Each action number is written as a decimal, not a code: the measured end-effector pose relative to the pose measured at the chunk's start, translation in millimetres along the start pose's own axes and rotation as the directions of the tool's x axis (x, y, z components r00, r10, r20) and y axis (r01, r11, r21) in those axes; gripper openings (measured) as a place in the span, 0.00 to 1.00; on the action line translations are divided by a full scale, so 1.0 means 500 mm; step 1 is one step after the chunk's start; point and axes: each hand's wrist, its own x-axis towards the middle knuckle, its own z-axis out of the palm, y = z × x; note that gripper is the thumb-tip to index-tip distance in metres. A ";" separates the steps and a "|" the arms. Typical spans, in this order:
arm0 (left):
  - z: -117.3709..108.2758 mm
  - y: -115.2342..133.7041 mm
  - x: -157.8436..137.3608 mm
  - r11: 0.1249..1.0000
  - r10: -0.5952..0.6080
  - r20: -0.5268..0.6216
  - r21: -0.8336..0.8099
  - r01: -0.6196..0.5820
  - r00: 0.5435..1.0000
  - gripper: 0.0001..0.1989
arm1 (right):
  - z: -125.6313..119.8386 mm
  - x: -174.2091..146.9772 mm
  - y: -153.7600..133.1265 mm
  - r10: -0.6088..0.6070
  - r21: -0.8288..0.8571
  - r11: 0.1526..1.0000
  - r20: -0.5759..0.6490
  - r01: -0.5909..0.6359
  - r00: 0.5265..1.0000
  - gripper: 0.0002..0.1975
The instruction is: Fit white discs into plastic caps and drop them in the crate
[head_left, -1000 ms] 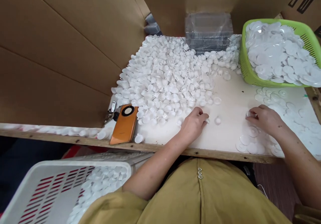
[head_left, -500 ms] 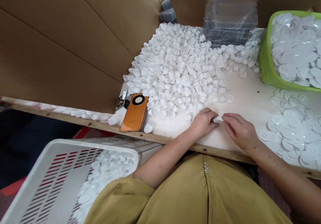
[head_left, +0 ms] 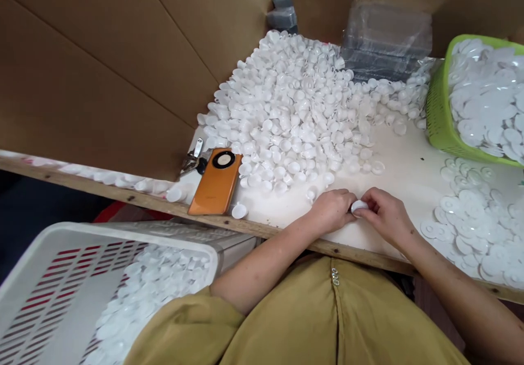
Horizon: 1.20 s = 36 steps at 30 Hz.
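My left hand (head_left: 332,210) and my right hand (head_left: 385,216) meet near the table's front edge, fingers closed together on one small white cap (head_left: 359,206) with a disc pressed to it. Just behind them lies a big heap of white plastic caps (head_left: 298,108). Flat white discs (head_left: 470,217) are spread on the table to the right of my right hand. A green basket (head_left: 440,119) at the far right is piled with more discs.
An orange phone (head_left: 215,182) and keys (head_left: 193,159) lie at the heap's left edge. A white crate (head_left: 53,277) with assembled white pieces stands below the table on my left. Cardboard walls (head_left: 102,65) enclose the back and left; clear plastic boxes (head_left: 387,40) stand behind.
My hands were apart, the left at the heap and the right at the discs; they came together at the table's front and now press one cap between them. The camera shifted left.
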 end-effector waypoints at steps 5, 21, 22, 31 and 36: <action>-0.009 -0.003 -0.002 1.000 0.008 0.007 -0.008 -0.008 1.000 0.09 | 0.004 -0.003 -0.008 0.113 0.114 0.986 0.071 -0.120 0.991 0.09; -0.013 -0.001 -0.006 0.984 -0.038 -0.061 -0.175 0.027 0.997 0.08 | -0.063 0.036 0.011 0.253 0.347 0.861 0.341 -0.372 0.905 0.09; -0.011 0.000 -0.005 0.983 -0.043 -0.069 -0.181 0.030 0.997 0.08 | -0.073 0.040 0.016 0.269 0.359 0.850 0.332 -0.385 0.904 0.11; -0.003 -0.007 0.005 0.981 -0.122 -0.116 -0.165 0.102 0.986 0.07 | -0.060 0.094 0.004 0.090 0.308 0.915 0.473 -0.260 0.876 0.09; -0.008 -0.011 0.006 0.989 -0.085 -0.110 -0.133 0.070 0.990 0.09 | -0.047 0.127 0.003 0.073 0.234 0.943 0.550 -0.238 0.832 0.07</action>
